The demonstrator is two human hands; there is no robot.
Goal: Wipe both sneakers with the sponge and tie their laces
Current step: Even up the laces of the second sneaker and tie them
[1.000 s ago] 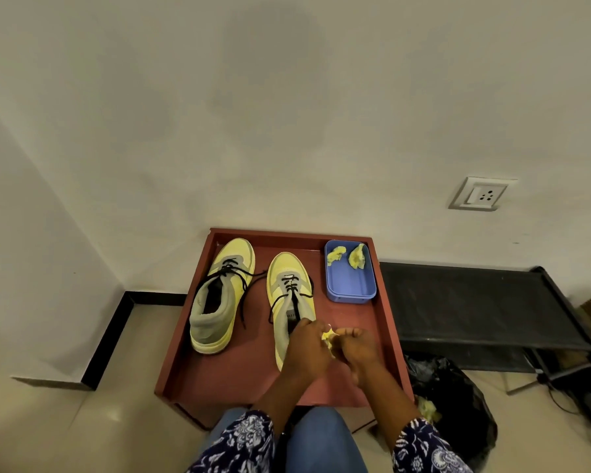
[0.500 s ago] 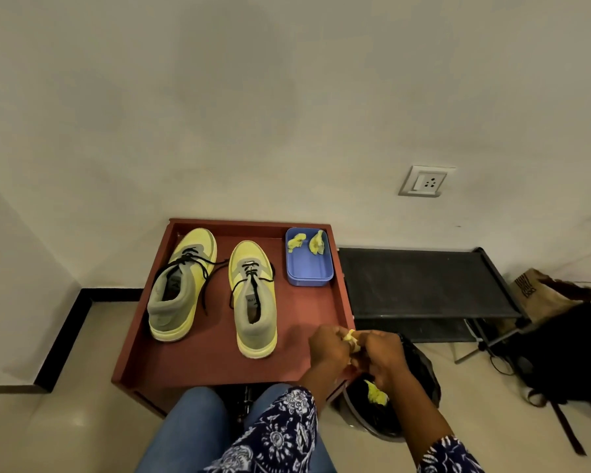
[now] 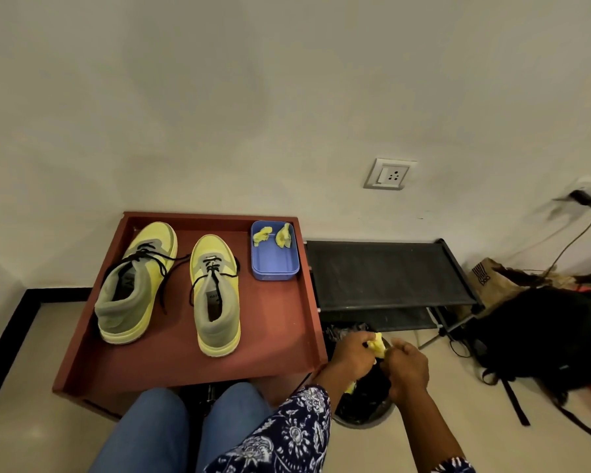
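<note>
Gripping one yellow sponge (image 3: pixel 378 345) between them, the left hand (image 3: pixel 354 355) and right hand (image 3: pixel 406 368) pinch it above the black-lined bin (image 3: pixel 365 406), just off the red tray's (image 3: pixel 280 336) right edge. The left sneaker (image 3: pixel 135 285) and right sneaker (image 3: pixel 215 295) stand on the tray, laces loose. A blue container (image 3: pixel 275 256) occupies the far right corner.

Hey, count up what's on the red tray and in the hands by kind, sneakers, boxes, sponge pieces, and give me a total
Sneakers: 2, the left sneaker and the right sneaker, both on the red tray.
Blue boxes: 1, the blue box.
Yellow sponge pieces: 3, two in the box and one held between the left hand and the right hand.
Total: 6
</note>
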